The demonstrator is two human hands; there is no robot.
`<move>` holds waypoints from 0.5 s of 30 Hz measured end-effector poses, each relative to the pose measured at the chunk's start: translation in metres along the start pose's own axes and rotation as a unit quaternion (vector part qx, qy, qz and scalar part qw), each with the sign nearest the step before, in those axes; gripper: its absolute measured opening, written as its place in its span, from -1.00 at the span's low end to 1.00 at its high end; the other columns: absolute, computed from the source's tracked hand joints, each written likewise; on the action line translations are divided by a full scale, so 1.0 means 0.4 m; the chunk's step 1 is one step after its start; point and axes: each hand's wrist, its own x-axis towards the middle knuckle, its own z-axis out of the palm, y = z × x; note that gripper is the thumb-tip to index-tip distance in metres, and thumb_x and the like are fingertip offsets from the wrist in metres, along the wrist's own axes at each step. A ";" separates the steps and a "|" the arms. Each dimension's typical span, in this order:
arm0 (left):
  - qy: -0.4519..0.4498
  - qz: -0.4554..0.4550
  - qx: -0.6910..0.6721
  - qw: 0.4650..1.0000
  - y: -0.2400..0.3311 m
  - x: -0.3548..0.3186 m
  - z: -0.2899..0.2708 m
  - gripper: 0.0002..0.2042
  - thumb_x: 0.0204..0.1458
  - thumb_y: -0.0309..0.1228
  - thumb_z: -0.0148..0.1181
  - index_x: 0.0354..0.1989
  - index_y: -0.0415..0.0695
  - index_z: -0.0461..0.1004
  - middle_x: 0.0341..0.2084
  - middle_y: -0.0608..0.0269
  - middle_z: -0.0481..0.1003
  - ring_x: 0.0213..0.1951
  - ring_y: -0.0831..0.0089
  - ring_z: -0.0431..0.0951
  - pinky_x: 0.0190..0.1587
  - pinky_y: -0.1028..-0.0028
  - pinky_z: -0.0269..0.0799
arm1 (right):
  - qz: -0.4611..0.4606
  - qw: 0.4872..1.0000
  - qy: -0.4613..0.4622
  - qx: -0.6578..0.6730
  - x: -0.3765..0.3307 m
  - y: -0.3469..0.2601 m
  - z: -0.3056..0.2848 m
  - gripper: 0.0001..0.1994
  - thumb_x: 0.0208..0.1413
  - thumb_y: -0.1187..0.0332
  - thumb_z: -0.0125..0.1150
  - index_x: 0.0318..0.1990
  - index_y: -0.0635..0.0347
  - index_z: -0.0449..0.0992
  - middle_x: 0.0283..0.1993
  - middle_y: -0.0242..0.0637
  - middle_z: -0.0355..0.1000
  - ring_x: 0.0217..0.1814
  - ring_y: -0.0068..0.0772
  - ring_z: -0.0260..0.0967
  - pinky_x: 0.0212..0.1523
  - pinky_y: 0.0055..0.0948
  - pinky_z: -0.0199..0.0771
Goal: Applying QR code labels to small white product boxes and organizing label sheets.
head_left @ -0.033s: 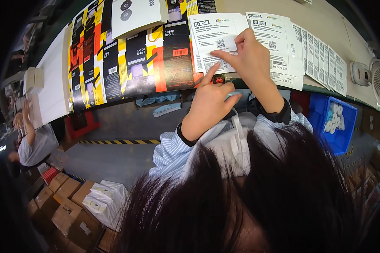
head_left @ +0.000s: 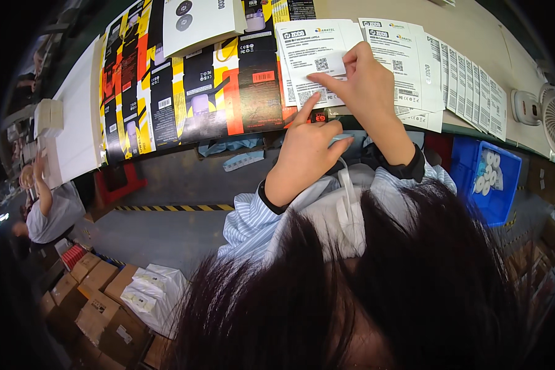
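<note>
Here, the white label [head_left: 327, 65] lies between fingertips of the right grip [head_left: 371, 86].

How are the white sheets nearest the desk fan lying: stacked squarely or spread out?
Spread out: the white sheets overlap in a row, strips of their faces showing.

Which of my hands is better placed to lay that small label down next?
Probably the right hand: its thumb and index finger seem to pinch the label over the sheet. The left hand looks free of it, its extended index finger at the sheet's lower part.
</note>
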 end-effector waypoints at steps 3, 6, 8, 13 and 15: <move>0.000 0.001 -0.004 1.000 -0.007 -0.002 0.000 -0.84 -0.19 -0.36 0.27 -0.55 -0.18 0.48 -0.89 0.10 0.25 -0.39 0.03 0.46 0.14 0.23 0.12 | 0.007 1.000 0.021 0.020 0.003 0.001 0.005 -0.40 -0.42 -0.07 0.45 -0.46 0.15 0.20 -0.74 -0.46 0.17 -0.75 -0.53 0.20 -0.71 -0.54 0.19; -0.024 -0.013 -0.008 1.000 -0.006 0.000 -0.003 -0.83 -0.18 -0.36 0.24 -0.56 -0.20 0.46 -0.84 0.06 0.32 -0.38 0.07 0.47 0.18 0.23 0.07 | 0.067 0.996 -0.006 0.052 0.008 0.001 -0.006 -0.40 -0.40 -0.07 0.44 -0.47 0.15 0.18 -0.74 -0.43 0.19 -0.75 -0.47 0.21 -0.70 -0.50 0.21; -0.046 -0.028 -0.008 0.999 -0.006 -0.001 0.003 -0.82 -0.16 -0.35 0.22 -0.56 -0.23 0.45 -0.78 0.01 0.39 -0.29 0.07 0.48 0.20 0.24 0.05 | -0.048 0.995 0.089 -0.022 0.004 -0.013 0.008 -0.42 -0.37 -0.04 0.43 -0.47 0.16 0.18 -0.72 -0.39 0.22 -0.74 -0.40 0.23 -0.70 -0.44 0.22; 0.007 0.005 -0.006 1.000 -0.010 -0.004 0.015 -0.87 -0.21 -0.40 0.26 -0.58 -0.18 0.47 -0.89 0.10 0.23 -0.70 0.19 0.35 0.21 0.24 0.05 | -0.039 0.990 0.126 -0.053 0.004 0.001 0.045 -0.55 -0.19 0.08 0.34 -0.41 0.13 0.20 -0.65 -0.32 0.27 -0.68 -0.24 0.31 -0.67 -0.33 0.25; 0.009 0.009 -0.003 1.000 -0.010 -0.002 0.016 -0.86 -0.21 -0.39 0.26 -0.58 -0.18 0.47 -0.89 0.10 0.24 -0.70 0.19 0.35 0.21 0.24 0.05 | -0.028 0.989 0.133 -0.062 0.003 0.010 0.049 -0.61 -0.13 0.12 0.30 -0.38 0.12 0.21 -0.62 -0.31 0.29 -0.65 -0.19 0.33 -0.66 -0.30 0.26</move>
